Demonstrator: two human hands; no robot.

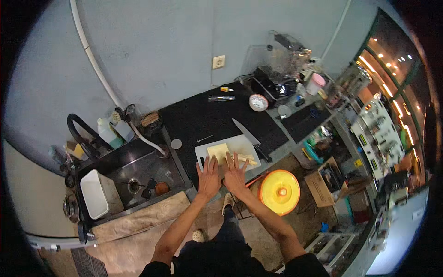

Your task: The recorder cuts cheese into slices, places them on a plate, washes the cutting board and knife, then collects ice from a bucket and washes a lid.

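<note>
A white cutting board (238, 142) rests on the black counter mat, bearing a pale yellow slab of food (218, 151), perhaps cheese or dough. Cut strips of the same food (250, 159) lie in a loose pile on the board's right side. My left hand (209, 178) is palm down with fingers apart, its fingertips at the slab's near edge. Beside it, my right hand (235, 177) spreads its fingers between slab and strips; what is under the fingertips is hidden. A chef's knife (246, 132) lies across the board's right edge, its black handle towards me.
Left is a sink (159, 176) with a black faucet (81, 133) and a white plastic container (100, 194). A yellow round lid (279, 192) sits low at right, near an open cardboard box (320, 188). Behind stand a bowl (258, 103) and a blender (282, 59).
</note>
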